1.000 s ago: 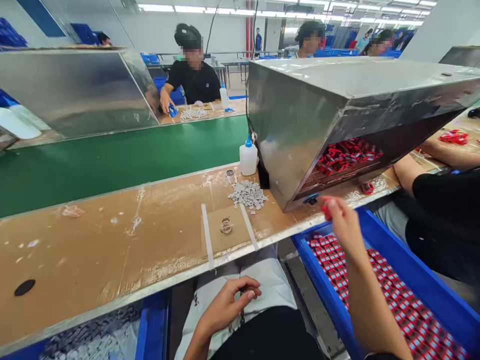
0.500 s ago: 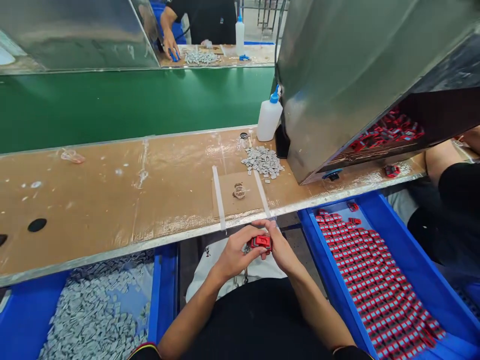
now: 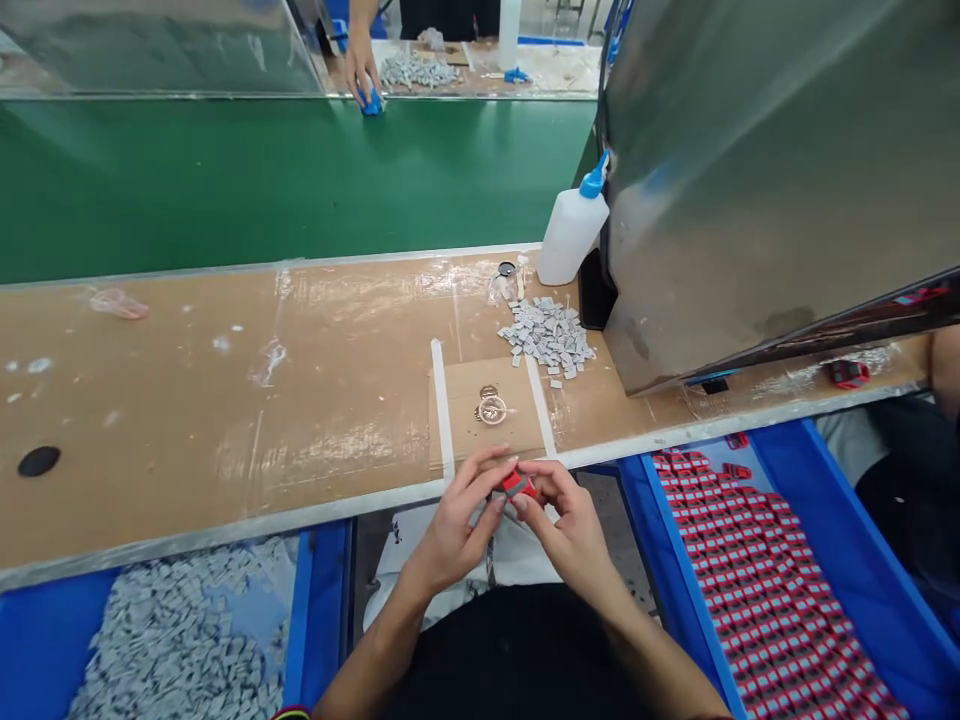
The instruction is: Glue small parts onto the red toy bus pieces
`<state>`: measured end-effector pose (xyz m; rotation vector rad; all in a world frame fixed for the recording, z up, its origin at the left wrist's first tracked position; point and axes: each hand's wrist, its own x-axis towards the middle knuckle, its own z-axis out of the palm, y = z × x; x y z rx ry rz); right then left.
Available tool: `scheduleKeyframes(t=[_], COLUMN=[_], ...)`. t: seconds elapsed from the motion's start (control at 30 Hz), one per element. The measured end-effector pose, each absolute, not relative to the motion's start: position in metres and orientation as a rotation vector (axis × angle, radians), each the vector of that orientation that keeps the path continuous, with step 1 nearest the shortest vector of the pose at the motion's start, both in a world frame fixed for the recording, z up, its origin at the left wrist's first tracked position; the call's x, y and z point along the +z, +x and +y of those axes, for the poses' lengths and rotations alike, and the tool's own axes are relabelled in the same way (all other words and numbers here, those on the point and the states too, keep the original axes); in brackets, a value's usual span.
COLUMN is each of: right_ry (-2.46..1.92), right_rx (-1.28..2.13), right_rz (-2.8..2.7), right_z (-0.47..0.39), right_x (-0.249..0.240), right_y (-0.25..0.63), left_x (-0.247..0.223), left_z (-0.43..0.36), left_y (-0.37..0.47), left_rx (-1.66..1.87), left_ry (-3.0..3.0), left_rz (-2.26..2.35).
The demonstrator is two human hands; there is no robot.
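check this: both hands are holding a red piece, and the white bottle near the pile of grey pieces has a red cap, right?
Not quite: the cap is blue, as the head view shows. The left hand and right hand do hold a red piece, and the white bottle stands near the pile of grey pieces.

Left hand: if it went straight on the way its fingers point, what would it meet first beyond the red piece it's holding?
Probably the right hand, which holds the other side of the red piece. Depth is unclear, though, so the table's near edge might come first.
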<state>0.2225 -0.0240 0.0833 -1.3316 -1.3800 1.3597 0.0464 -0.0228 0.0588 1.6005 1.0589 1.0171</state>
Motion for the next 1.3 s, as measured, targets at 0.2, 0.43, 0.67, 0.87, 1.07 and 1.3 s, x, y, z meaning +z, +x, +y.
scheduleKeyframes(t=[0.2, 0.43, 0.67, 0.87, 1.07, 1.3], right_ry=[-1.317, -1.208, -1.297, -1.298, -1.266, -1.333], right_rx=[1.369, 1.179, 1.097, 0.977, 0.912, 1.174], right_rz=[-1.482, -1.47, -1.522, -1.555, -1.562, -1.164], right_z=[-0.026, 0.017, 0.056, 0.058, 0.059, 0.062], right_x=[0.09, 0.078, 0.063, 0.065, 0.071, 0.062], right_y=[0.218, 0.228, 0.219, 0.214, 0.216, 0.214], left_x=[0.066, 0.057, 0.047, 0.047, 0.05, 0.047], left_z=[-0.014, 0.005, 0.01, 0.013, 0.013, 0.012], left_y=[0.046, 0.044, 0.037, 0.035, 0.035, 0.039], left_rx=[0.986, 1.098, 1.09, 1.109, 1.087, 1.064], left_ry=[1.564, 1.413, 1.177, 1.183, 1.203, 1.152], left_rz=[1.117, 1.123, 1.107, 1.154, 1.163, 1.19])
